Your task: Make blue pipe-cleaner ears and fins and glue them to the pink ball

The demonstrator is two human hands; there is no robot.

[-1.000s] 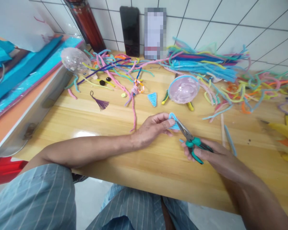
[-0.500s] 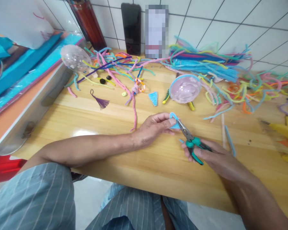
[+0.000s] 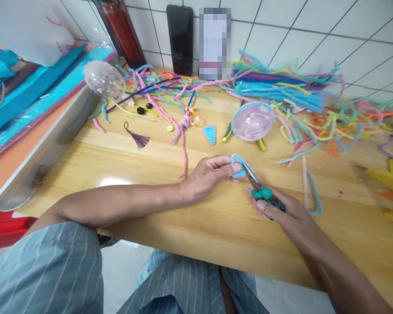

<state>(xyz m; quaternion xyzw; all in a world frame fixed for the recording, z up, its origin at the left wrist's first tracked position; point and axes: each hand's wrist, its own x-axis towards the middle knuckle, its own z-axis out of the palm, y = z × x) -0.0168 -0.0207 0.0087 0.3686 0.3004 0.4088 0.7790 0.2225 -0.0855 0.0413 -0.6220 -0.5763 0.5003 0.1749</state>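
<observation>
My left hand (image 3: 216, 171) pinches a small light-blue pipe cleaner shape (image 3: 239, 172) that has a bent loop at its top. In my right hand (image 3: 278, 207) are needle-nose pliers (image 3: 263, 194) with green and black handles, squeezed together. Their tip touches the right side of the blue shape, and whether the jaws grip it is too small to tell. A short blue end shows beside my right fingers. Beyond my hands lie a flat blue pipe cleaner triangle (image 3: 209, 134) and a clear plastic dome (image 3: 253, 122) rimmed in blue, resting over yellow-and-green handles.
Loose pipe cleaners (image 3: 278, 89) spread along the tiled wall. Two phones lean there, one a black phone (image 3: 180, 41). A purple tassel (image 3: 139, 137) and a pink twisted figure (image 3: 185, 122) lie left. A yellow glue gun (image 3: 391, 187) sits right; a plastic bin (image 3: 52, 157) borders the left.
My right hand has closed the plier handles, which were spread apart before. The plier tip stays at the blue shape, and my left hand keeps its hold with hardly any movement.
</observation>
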